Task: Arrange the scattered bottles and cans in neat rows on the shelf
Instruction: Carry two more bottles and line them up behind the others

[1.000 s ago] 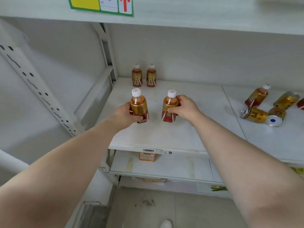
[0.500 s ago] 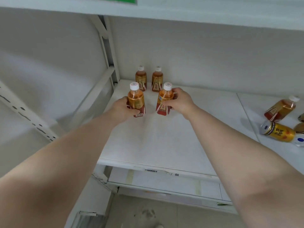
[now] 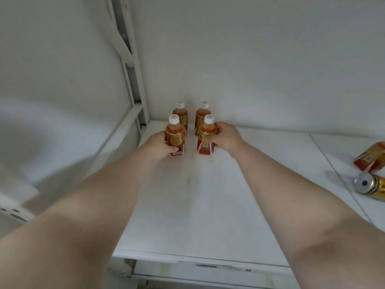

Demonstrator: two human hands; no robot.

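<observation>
My left hand (image 3: pixel 159 146) grips an amber tea bottle (image 3: pixel 175 135) with a white cap and red label. My right hand (image 3: pixel 226 138) grips a second, matching bottle (image 3: pixel 206 135). Both bottles stand upright, low at the white shelf (image 3: pixel 198 205) surface, directly in front of two more upright bottles, one at the back left (image 3: pixel 180 114) and one at the back right (image 3: pixel 202 114), against the back wall. A bottle (image 3: pixel 370 158) and a gold can (image 3: pixel 370 185) lie on their sides at the right edge.
A white upright post and diagonal brace (image 3: pixel 133 94) bound the shelf's left side. The back wall (image 3: pixel 260 69) stands close behind the bottles. A seam (image 3: pixel 331 161) splits this shelf panel from the right one. A lower shelf (image 3: pixel 208 276) shows beneath the front edge.
Both hands carried their bottles deeper into the shelf, from near the front to just ahead of the two back bottles. The camera moved in closer and lower.
</observation>
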